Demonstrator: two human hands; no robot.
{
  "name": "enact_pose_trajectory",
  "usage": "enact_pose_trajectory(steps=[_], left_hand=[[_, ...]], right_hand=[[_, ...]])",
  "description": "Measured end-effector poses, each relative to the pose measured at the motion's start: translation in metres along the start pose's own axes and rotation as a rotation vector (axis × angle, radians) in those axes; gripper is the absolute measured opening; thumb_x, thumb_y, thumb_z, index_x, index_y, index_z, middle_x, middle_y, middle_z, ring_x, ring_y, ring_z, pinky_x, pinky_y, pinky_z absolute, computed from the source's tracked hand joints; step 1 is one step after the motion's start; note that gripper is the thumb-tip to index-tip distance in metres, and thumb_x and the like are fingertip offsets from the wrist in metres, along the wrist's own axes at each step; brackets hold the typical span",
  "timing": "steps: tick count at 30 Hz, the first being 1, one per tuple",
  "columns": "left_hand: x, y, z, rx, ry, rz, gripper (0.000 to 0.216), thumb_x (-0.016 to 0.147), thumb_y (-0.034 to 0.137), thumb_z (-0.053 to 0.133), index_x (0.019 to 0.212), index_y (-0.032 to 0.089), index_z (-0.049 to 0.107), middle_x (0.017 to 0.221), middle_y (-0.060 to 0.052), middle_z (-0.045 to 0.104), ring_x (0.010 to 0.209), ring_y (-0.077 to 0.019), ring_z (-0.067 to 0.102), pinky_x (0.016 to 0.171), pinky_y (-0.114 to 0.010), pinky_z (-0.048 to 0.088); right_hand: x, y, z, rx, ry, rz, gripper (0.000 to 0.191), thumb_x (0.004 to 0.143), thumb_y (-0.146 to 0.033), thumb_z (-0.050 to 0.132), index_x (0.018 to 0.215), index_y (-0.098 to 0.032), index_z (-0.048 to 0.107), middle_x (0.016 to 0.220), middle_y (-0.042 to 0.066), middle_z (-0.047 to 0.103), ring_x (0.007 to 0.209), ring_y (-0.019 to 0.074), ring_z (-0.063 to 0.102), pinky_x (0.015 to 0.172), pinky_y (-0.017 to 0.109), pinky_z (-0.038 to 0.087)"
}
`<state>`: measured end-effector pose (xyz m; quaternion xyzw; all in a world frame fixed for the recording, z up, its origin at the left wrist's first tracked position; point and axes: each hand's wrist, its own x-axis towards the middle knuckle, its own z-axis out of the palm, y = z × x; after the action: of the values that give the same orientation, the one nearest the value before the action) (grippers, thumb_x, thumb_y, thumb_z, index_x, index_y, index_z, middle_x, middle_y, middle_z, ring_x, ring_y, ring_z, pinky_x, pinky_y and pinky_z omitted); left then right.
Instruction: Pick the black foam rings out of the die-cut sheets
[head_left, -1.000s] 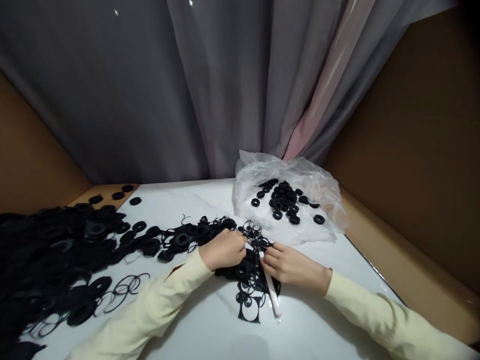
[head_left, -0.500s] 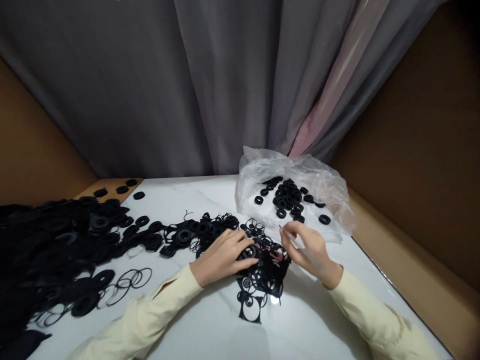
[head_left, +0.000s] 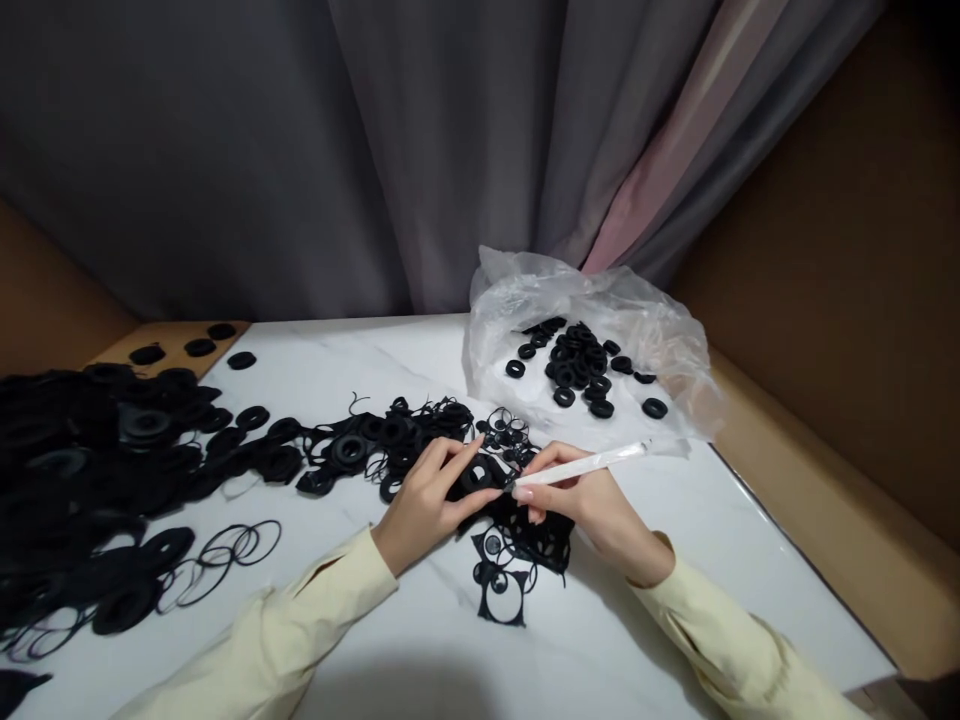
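Observation:
My left hand (head_left: 426, 492) has a black ring (head_left: 477, 476) between its thumb and index finger, above a clump of black scraps. My right hand (head_left: 577, 498) pinches a slim white pen-like tool (head_left: 585, 464), its tip pointing left and reaching close to my left thumb. Exactly what kind of tool it is I cannot make out. Under both hands lies a black sheet scrap (head_left: 551, 540) full of round holes, partly hidden by my right hand. A cut-out piece with a large hole (head_left: 504, 618) hangs off its near side.
A large heap of black rings and scraps (head_left: 90, 480) covers the table's left side. Thin black loops (head_left: 236, 555) lie in front of it. Several small rings (head_left: 577, 360) rest on a clear plastic bag (head_left: 495, 385) at back right. Grey curtains (head_left: 450, 150) hang behind.
My right hand has moved left and down, bringing the white tool to the ring by my left thumb. The camera view has shifted slightly.

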<state>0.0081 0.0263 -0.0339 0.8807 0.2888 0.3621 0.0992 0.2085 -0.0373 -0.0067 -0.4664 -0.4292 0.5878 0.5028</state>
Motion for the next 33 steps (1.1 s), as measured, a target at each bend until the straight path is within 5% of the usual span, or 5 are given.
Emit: enact_pose_trajectory(steps=[9, 13, 18, 28, 33], left_hand=[[-0.004, 0.001, 0.002, -0.11, 0.008, -0.119, 0.061, 0.074, 0.042, 0.07, 0.124, 0.022, 0.042, 0.087, -0.002, 0.05, 0.079, -0.0176, 0.053, 0.071, -0.034, 0.049], [-0.007, 0.001, 0.004, -0.113, 0.072, -0.168, 0.054, 0.074, 0.044, 0.068, 0.115, 0.022, 0.041, 0.087, -0.002, 0.053, 0.076, -0.0165, 0.055, 0.07, -0.032, 0.049], [-0.006, -0.001, 0.005, -0.103, 0.061, -0.05, 0.037, 0.079, 0.036, 0.065, 0.105, 0.022, 0.044, 0.09, -0.003, 0.055, 0.081, -0.0178, 0.056, 0.073, -0.033, 0.049], [-0.003, 0.001, 0.005, -0.059, -0.034, -0.036, 0.027, 0.083, 0.03, 0.061, 0.106, 0.02, 0.048, 0.096, -0.006, 0.058, 0.089, -0.0196, 0.055, 0.079, -0.037, 0.046], [0.019, 0.021, -0.017, 0.104, -0.024, 0.01, 0.023, 0.084, 0.03, 0.058, 0.104, 0.019, 0.055, 0.099, -0.008, 0.062, 0.093, -0.0238, 0.056, 0.08, -0.043, 0.044]], right_hand=[[-0.004, -0.002, 0.005, 0.047, -0.037, -0.001, 0.015, 0.07, -0.03, 0.074, 0.078, -0.018, 0.07, 0.078, 0.004, 0.071, 0.072, 0.0175, 0.068, 0.072, 0.032, 0.053], [-0.003, 0.001, 0.001, -0.122, -0.025, -0.101, 0.012, 0.074, -0.031, 0.07, 0.079, -0.02, 0.071, 0.081, 0.005, 0.07, 0.076, 0.0179, 0.066, 0.073, 0.032, 0.051], [-0.001, -0.001, -0.002, -0.211, -0.05, -0.223, 0.01, 0.076, -0.025, 0.067, 0.067, -0.02, 0.067, 0.101, 0.004, 0.067, 0.095, 0.0192, 0.062, 0.087, 0.033, 0.046], [0.0, -0.001, 0.002, -0.187, 0.01, -0.115, 0.01, 0.074, -0.026, 0.063, 0.067, -0.019, 0.063, 0.096, 0.004, 0.068, 0.091, 0.0193, 0.062, 0.083, 0.033, 0.047], [0.009, 0.003, -0.011, -0.27, 0.111, 0.108, 0.014, 0.074, -0.029, 0.052, 0.07, -0.017, 0.057, 0.084, 0.006, 0.065, 0.07, 0.0156, 0.06, 0.057, 0.026, 0.048]])
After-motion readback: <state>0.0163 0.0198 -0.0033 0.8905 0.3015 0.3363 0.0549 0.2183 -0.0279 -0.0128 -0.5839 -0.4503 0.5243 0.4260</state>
